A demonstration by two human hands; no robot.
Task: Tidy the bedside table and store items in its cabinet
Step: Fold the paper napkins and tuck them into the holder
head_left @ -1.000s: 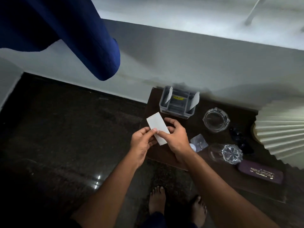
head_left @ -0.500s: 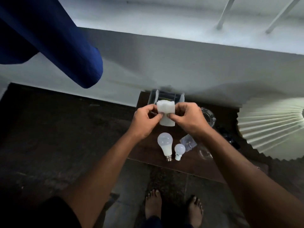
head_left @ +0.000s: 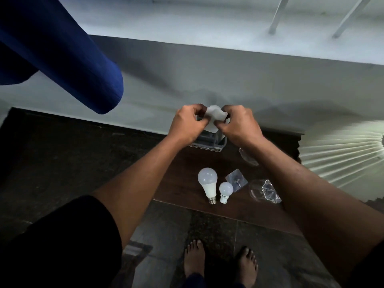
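Over the far edge of the worktop (head_left: 180, 183), pinches a crumpled white paper (head_left: 215, 117) with both hands: left hand (head_left: 187, 123) at its 9 o'clock, right hand (head_left: 239, 125) at its 3 o'clock, fingers curled tight on it. Holds it just above a grey plastic box (head_left: 207, 143). Toward 6 o'clock, has a large bulb (head_left: 207, 181) and a small bulb (head_left: 225, 191) lying side by side, a clear packet (head_left: 236, 180) just beside. Has a pleated lampshade (head_left: 342, 156) well out at 3 o'clock.

The left hand (head_left: 188, 123), the right hand (head_left: 239, 124) and the white paper (head_left: 215, 117) they pinch cover most of the grey box (head_left: 207, 142); its label is too small to read. The right forearm (head_left: 291, 175) hides part of 1 clear glass (head_left: 248, 157). The pleated lampshade (head_left: 342, 154) runs off the right edge.
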